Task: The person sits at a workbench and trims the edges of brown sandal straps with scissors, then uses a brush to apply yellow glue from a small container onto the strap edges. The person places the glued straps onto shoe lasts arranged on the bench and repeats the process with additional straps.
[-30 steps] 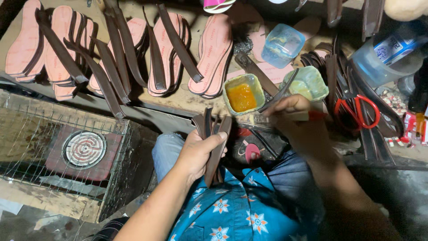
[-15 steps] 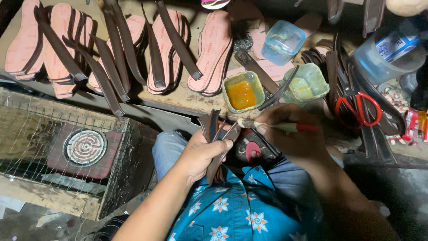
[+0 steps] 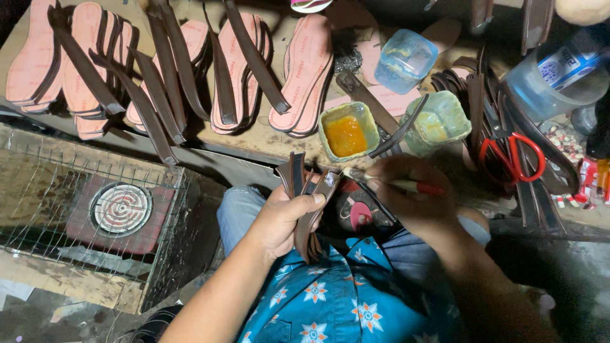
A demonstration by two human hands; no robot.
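My left hand (image 3: 279, 216) grips a bunch of dark brown leather straps (image 3: 304, 190) over my lap, their ends pointing up. My right hand (image 3: 413, 200) holds a red-handled brush (image 3: 394, 184), its tip touching the top end of one strap. Just beyond the straps stands a small green tub of orange glue (image 3: 345, 132) on the workbench (image 3: 254, 143). Pink sandal insoles (image 3: 305, 70) lie in rows along the bench, several with brown straps (image 3: 162, 70) laid across them.
A second greenish tub (image 3: 440, 122) and a clear blue container (image 3: 405, 60) stand right of the glue. Red-handled scissors (image 3: 511, 159) lie on more straps at the right, near a plastic bottle (image 3: 559, 70). A wire cage (image 3: 95, 209) with a round coil heater (image 3: 121, 208) is at left.
My right hand has moved the brush from beside the glue tub back to the strap ends. My left hand has kept hold of the bunch of straps.
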